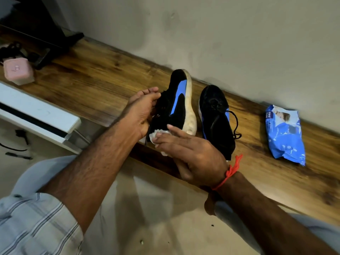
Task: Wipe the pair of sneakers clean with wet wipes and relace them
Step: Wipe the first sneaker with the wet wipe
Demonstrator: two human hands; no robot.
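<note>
Wooden surface (103,85): left hand (141,111) grips soft, light shoe (176,103) by its laces; right hand (189,153) pinches limp wipe (156,134)

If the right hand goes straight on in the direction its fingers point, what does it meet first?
The right hand, holding a wipe, points up and left. It would probably meet first the heel of the held sneaker, then the left hand gripping that shoe. Depth is unclear from one view.
</note>
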